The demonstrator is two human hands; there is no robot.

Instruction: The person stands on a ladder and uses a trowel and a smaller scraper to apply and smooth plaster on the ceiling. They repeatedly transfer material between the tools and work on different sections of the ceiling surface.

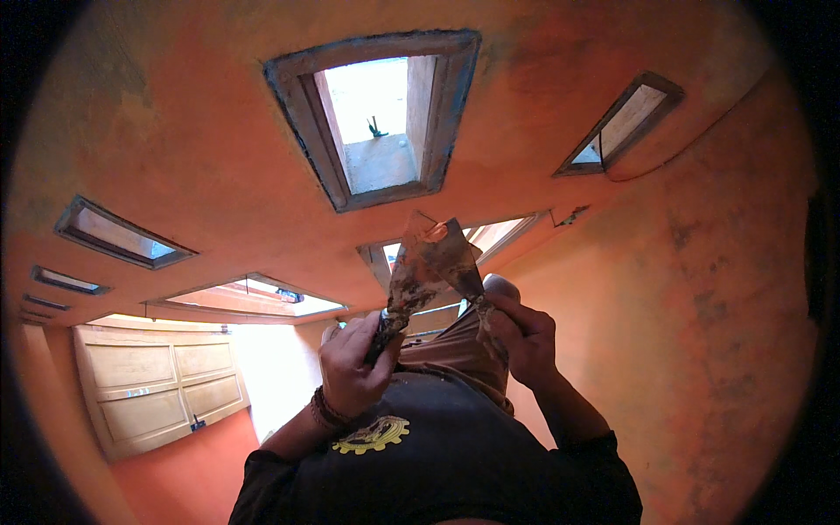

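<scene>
In front of my body, my left hand [354, 363] is closed round the dark handle of a putty knife [408, 284]. Its blade points up and is crusted with dried filler. My right hand [527, 339] grips a second putty knife [457, 259], whose wide metal blade leans up and to the left. The two blades overlap near their tips; whether they touch I cannot tell. A small orange-tinted patch shows near the top of the blades. Part of each handle is hidden by my fingers.
Ahead is an orange plastered wall [201, 157] with a framed opening [291, 79] and several smaller windows, one at the right [623, 122]. A pale wooden door [131, 359] stands at the left. A thin cable [665, 166] hangs along the right wall.
</scene>
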